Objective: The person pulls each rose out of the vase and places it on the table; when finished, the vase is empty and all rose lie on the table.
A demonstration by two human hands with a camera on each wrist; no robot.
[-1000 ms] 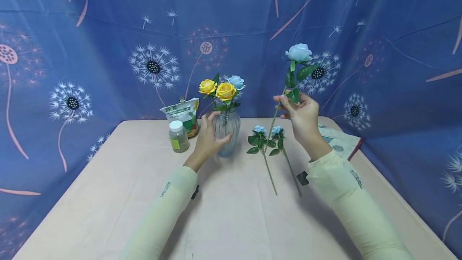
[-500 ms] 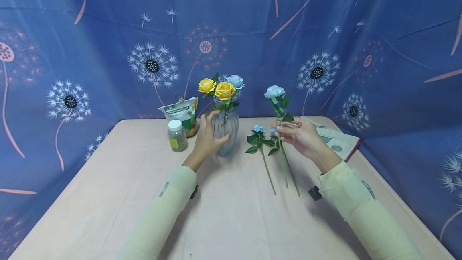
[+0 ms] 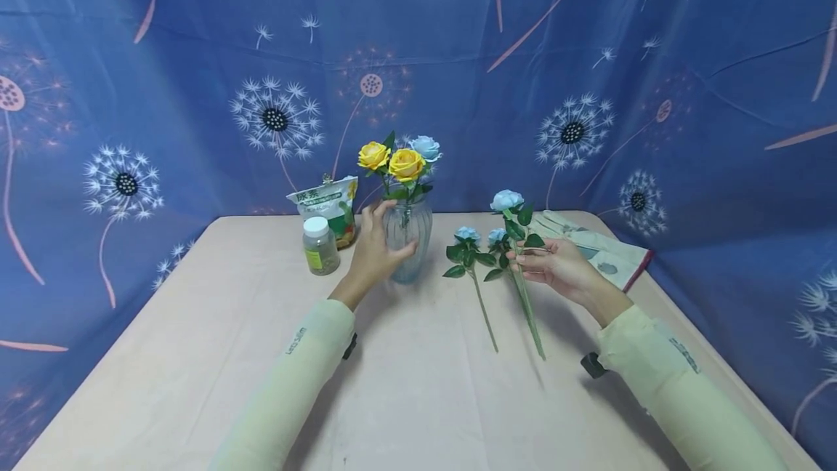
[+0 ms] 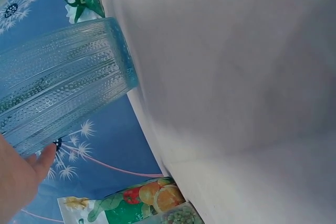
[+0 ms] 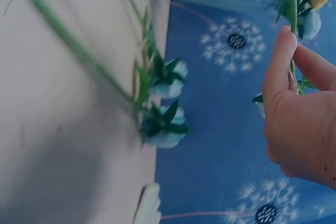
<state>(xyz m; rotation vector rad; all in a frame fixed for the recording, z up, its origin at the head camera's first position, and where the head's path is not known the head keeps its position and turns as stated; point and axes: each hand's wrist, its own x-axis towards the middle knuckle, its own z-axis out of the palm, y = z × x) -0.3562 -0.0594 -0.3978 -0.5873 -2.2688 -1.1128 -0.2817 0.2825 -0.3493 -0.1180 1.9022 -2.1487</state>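
Note:
My left hand [image 3: 377, 256] holds the ribbed clear glass vase [image 3: 421, 227], its thumb and fingers spread around the near left side. Two yellow roses [image 3: 406, 164] and one light blue rose [image 3: 426, 148] stand in the vase. To the right of it, my right hand [image 3: 565, 267] pinches the green stem of another light blue rose [image 3: 506, 200], held with its bloom up. In the right wrist view, fingertip and thumb meet on that stem [image 5: 293, 9]. Two more light blue roses [image 3: 467, 233] lie on the table; the held stem partly covers the right-hand one [image 3: 497, 235].
Left of the vase stand a white-capped jar [image 3: 320, 247] and, behind it, a printed bag [image 3: 340, 209]. A whitish glove-like cloth [image 3: 611, 256] with a dark red edge lies at the right. A blue dandelion-print curtain [image 3: 458, 78] hangs behind the table [image 3: 418, 398].
My right hand has come down and slightly to the right, lowering the light blue rose from well above the table to just over the lying roses. The left hand stays on the vase.

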